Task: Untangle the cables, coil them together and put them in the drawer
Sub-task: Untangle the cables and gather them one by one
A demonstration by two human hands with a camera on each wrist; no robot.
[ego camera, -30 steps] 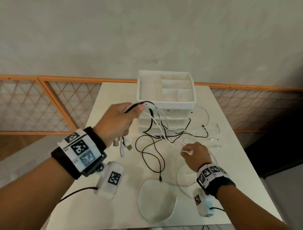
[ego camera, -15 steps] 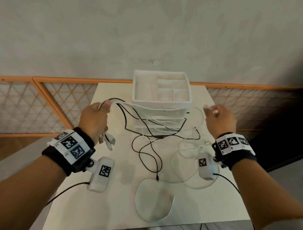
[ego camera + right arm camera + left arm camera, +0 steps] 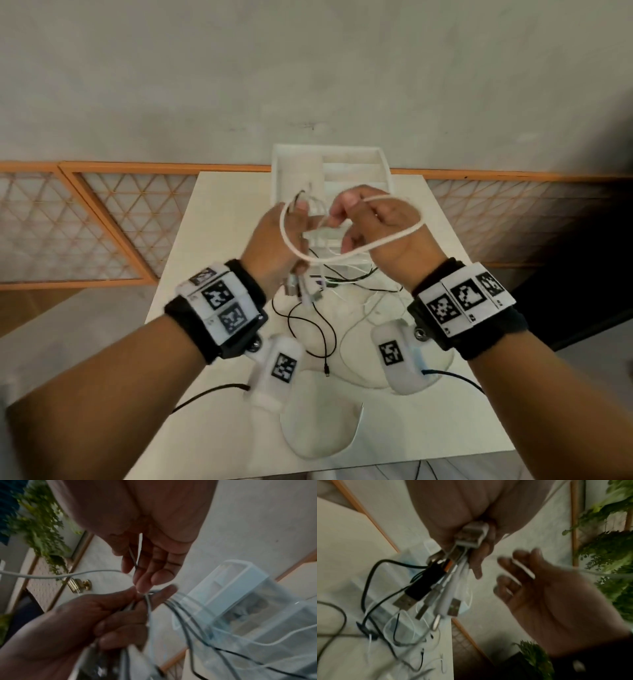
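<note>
The left hand [image 3: 274, 246] is clenched around a bundle of cables [image 3: 436, 582], held up at the centre of the head view. In the left wrist view the plug ends hang out below the fist: one black USB plug [image 3: 412, 593] and about three white or metal ones beside it, though blur keeps the count uncertain. The right hand [image 3: 383, 229] sits just right of the left, its thumb and fingertips [image 3: 142, 586] pinching a white cable [image 3: 387, 240] where the two hands meet. That cable makes one wide loop that runs around the back of the right hand and down under both hands. Its other fingers are loosely curled.

From the left fist, black and white strands trail down to the table [image 3: 212, 212], where the loose lengths lie tangled in the middle of the frame; one thin black cable [image 3: 318, 339] ends in a small plug near the lower centre. The drawer unit [image 3: 380, 161] stands at the table's far edge, upper centre, white, with a divided tray on top; its drawers are clear plastic in the right wrist view. No cable lies in it.

The table is pale and square-cornered. Behind it run a plain grey wall and a low orange-framed lattice rail [image 3: 102, 219]. Green plants [image 3: 611, 555] show at the right edge of the left wrist view.
</note>
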